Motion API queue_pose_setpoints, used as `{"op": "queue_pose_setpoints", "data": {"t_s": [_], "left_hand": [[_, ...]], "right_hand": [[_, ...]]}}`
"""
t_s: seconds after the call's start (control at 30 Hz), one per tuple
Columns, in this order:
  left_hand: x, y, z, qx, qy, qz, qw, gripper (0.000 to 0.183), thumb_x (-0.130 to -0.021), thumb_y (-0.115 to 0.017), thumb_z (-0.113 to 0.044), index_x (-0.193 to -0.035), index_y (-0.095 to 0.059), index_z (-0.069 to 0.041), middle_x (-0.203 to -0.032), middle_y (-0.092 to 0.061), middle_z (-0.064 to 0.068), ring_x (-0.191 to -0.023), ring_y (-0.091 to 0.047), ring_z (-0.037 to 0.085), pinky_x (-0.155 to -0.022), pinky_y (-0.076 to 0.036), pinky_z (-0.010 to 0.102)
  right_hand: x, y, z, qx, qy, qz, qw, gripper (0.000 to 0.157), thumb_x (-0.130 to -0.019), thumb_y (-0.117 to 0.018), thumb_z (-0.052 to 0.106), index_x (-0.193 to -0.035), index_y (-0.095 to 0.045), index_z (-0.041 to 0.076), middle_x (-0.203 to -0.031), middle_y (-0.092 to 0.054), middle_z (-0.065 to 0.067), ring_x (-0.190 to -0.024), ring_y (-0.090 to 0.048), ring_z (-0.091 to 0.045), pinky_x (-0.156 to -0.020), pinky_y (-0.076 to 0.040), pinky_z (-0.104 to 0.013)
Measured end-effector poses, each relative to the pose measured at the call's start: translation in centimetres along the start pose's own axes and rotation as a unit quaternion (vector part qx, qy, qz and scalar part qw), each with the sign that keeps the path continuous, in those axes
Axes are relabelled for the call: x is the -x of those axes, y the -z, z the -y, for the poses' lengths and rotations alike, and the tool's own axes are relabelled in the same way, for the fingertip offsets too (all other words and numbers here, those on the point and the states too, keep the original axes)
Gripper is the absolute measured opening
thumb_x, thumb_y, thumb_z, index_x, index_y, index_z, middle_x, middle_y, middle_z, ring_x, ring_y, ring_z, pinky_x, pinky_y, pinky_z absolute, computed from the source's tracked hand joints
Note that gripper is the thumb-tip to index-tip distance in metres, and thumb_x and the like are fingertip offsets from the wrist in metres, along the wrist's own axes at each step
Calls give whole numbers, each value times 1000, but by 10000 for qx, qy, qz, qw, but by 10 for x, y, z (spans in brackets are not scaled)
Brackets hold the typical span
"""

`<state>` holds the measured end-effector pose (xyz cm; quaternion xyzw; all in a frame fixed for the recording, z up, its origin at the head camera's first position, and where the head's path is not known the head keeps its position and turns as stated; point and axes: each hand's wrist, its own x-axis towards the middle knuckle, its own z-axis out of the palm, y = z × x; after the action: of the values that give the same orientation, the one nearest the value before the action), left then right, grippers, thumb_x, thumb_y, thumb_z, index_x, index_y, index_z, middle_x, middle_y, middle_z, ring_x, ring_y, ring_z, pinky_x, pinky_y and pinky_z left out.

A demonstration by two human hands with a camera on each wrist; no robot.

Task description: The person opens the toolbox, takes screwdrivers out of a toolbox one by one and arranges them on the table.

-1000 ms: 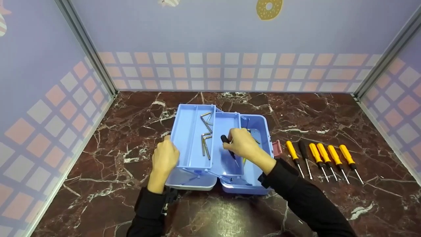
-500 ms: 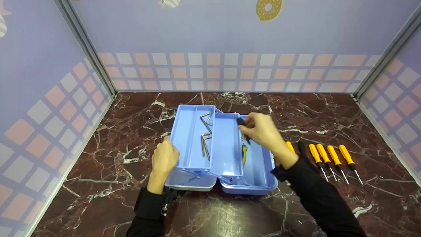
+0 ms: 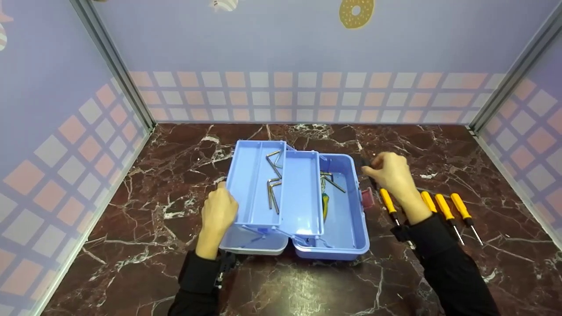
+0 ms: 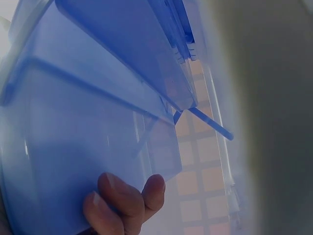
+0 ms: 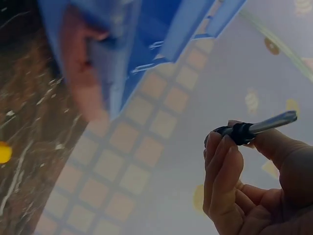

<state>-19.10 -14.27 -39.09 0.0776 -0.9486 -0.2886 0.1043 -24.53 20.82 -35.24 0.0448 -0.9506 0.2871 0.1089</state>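
Observation:
A blue toolbox stands unfolded, its trays swung out to the left. My left hand grips the outer edge of the left tray; in the left wrist view its curled fingers lie against the translucent blue plastic. Just right of the box, my right hand pinches a screwdriver, its metal shaft jutting from between thumb and fingers in the right wrist view. Several hex keys lie in the left tray. Pliers with green-yellow handles and more hex keys lie in the deep compartment.
Several yellow-handled screwdrivers lie in a row on the marbled table right of the box, partly covered by my right forearm. A reddish latch sticks out from the box's right side. Patterned walls enclose the table at the back and sides.
My right hand has carried the screwdriver rightward, from over the middle tray across the deep compartment to outside the box's right wall. My left hand has stayed at the tray edge.

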Motion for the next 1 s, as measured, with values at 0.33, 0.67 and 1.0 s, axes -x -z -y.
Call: {"op": "queue_pose_setpoints", "data": {"t_s": [0.33,0.67,1.0], "left_hand": [[1,0,1,17,-39,-58,10000,26,-84,-38,-2,-104,-52,7,-87,-60,30,-76,-58,45,-60,-45,53],[0,-1,1,32,8,-37,10000,28,-85,-38,-3,-107,-51,7,-88,-60,30,-76,-58,45,-60,-45,52],[0,-1,0,4,-5,-103,9999,27,-85,-38,-3,-105,-52,6,-88,-60,30,-76,-58,45,-60,-45,53]], "right_hand": [[2,-16,-45,376,-508,335,9974,28,-73,-68,23,-62,-62,-2,-69,-62,-20,-66,-57,-36,-65,-43,-49],[-1,-40,-70,940,-825,884,9882,28,-71,-69,18,-59,-57,-4,-73,-59,-27,-72,-56,-43,-65,-44,-51],[-1,-53,-75,1103,-1258,1412,9757,22,-77,-60,10,-80,-58,-11,-97,-52,-39,-88,-53,-51,-64,-46,-51]]}}
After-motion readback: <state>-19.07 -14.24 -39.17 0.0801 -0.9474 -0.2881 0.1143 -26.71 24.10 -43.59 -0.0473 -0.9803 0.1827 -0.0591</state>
